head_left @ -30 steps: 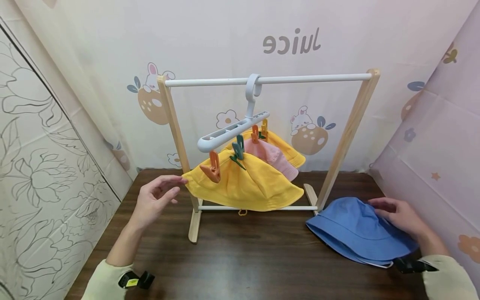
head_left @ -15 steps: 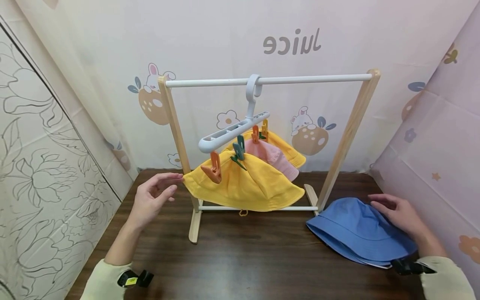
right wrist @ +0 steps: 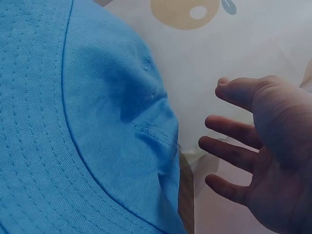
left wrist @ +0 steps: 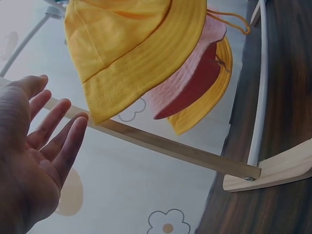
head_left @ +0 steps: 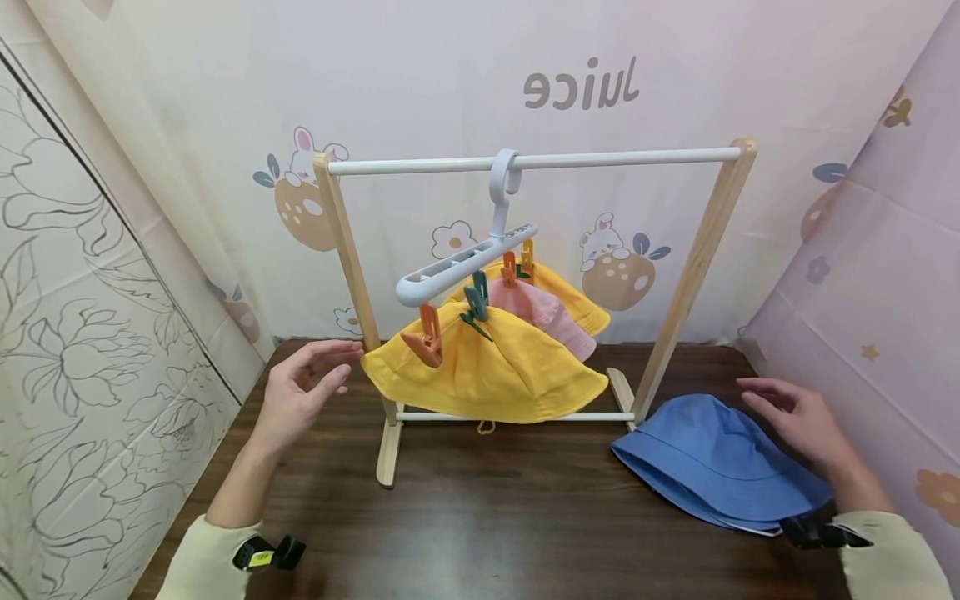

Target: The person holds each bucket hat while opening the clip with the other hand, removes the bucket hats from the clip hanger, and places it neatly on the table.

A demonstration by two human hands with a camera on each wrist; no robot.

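My left hand (head_left: pixel 300 392) hovers with loose fingers by the left brim tip of the front yellow bucket hat (head_left: pixel 487 367). In the left wrist view the fingers (left wrist: pixel 68 151) are spread near that brim and hold nothing. Two clips, one orange (head_left: pixel 427 333) and one green (head_left: pixel 477 297), pin the hat beneath a white hanger (head_left: pixel 457 265). A pink hat (head_left: pixel 543 312) and another yellow hat (head_left: pixel 577 292) hang behind it. At the right, a blue bucket hat (head_left: pixel 712 458) lies on the table. Beside its crown, my right hand (right wrist: pixel 282 156) is relaxed, apart from the fabric.
The hanger hooks over the white top rail (head_left: pixel 622 157) of a rack with wooden side posts (head_left: pixel 693 279). Its wooden feet (head_left: pixel 388 454) stand on the dark table (head_left: pixel 495 517). Printed curtains (head_left: pixel 420 92) close off the back and sides.
My right hand has lifted off the blue hat's crown and shifted slightly away. My left hand has drawn back a little to the left from the yellow brim.
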